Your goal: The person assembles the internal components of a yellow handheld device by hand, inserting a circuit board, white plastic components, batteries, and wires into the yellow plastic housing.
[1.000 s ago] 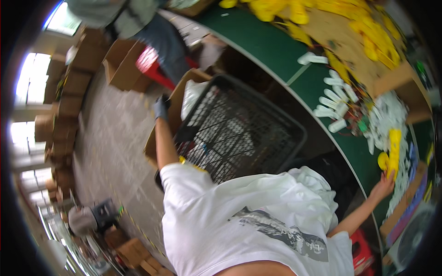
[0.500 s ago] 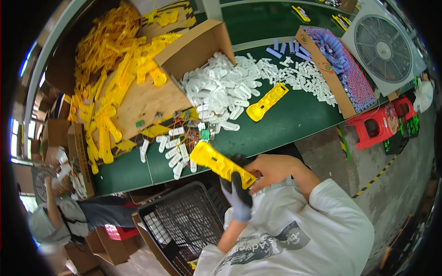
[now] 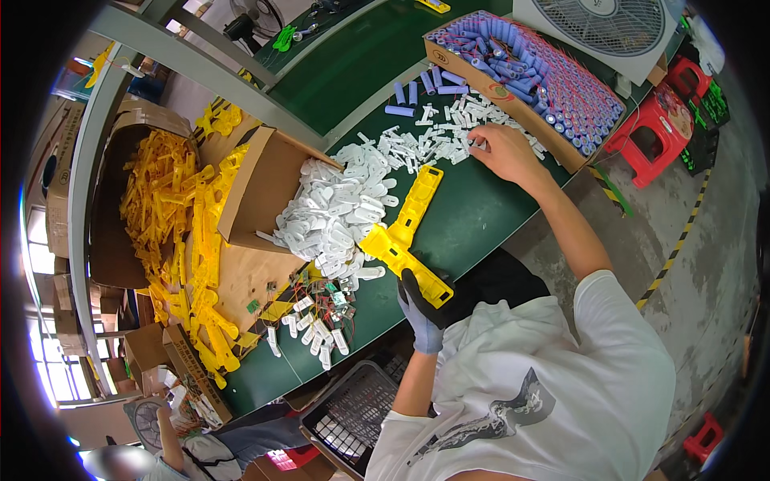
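My left hand (image 3: 419, 309), in a grey and black glove, is closed round the lower end of a yellow plastic housing (image 3: 407, 258). The housing's open, ribbed inside faces up, and its far end overlaps a second yellow housing (image 3: 420, 199) on the green table. My bare right hand (image 3: 507, 152) reaches to the near edge of a spread of small white plastic pieces (image 3: 437, 132). Its thumb and fingers pinch together over one white piece, which they partly hide. To the left lies a heap of larger white oval covers (image 3: 337, 208).
Behind the small pieces lie loose purple battery cells (image 3: 413, 94) and a carton (image 3: 545, 120) packed with more. Yellow parts fill a box (image 3: 108, 208) at left. Wired circuit boards (image 3: 333, 301) lie along the table's near edge. A fan (image 3: 593, 20), red stool (image 3: 658, 132) and black crate (image 3: 353, 409) surround it.
My right hand has left the yellow housing and reached out to the small white pieces. The left hand still holds the housing, now beside the other one. The view has shifted.
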{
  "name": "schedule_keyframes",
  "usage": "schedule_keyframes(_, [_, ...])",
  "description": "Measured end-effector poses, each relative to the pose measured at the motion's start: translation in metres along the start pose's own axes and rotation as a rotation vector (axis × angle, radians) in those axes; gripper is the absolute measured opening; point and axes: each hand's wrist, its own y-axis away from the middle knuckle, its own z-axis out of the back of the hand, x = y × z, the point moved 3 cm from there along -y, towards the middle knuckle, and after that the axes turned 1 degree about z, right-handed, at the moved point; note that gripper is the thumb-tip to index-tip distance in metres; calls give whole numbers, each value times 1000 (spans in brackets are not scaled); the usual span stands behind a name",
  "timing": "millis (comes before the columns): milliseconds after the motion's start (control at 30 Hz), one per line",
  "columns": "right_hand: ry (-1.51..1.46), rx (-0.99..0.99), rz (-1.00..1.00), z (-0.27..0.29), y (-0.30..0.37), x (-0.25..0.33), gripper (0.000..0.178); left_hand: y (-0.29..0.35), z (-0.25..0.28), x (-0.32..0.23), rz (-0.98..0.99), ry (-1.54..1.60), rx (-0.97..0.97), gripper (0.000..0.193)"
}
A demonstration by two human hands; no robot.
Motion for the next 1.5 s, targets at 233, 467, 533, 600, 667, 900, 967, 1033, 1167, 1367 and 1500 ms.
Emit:
schedule_keyframes(233, [-278,99,133,-30,-29,59,15,2,26,3,141,-111,55,38])
schedule_keyframes(467, [-444,467,374,-61,-8,183,15,7,20,17,93,35,70,44])
schedule_keyframes(533, [-502,508,678,-88,15,215,15,30,29,50,-326,189,-291,50])
schedule_keyframes(600, [-353,592,752,-113,30,237,18,50,23,44,-449,161,-515,50])
schedule_keyframes(667, [-32,573,743,-122,43,246,23,64,45,41,-438,137,-526,46])
schedule_keyframes(900, [63,439,643,-125,48,237,27,71,160,21,-510,130,-834,40])
schedule_keyframes(967, [-9,417,621,-124,47,243,27,74,172,9,-517,183,-1071,41])
schedule_keyframes(1033, [-87,402,611,-126,52,254,27,81,169,-15,-611,255,-1100,43])
schedule_keyframes(1167, [-336,469,1071,-137,95,304,23,95,186,-15,-634,246,-1002,35])
schedule_keyframes(1367, [-237,542,1167,-172,92,314,19,90,188,-4,-726,284,-1111,25])
schedule_keyframes(1500, [-191,669,1088,-179,80,307,16,87,174,-16,-598,413,-1040,22])
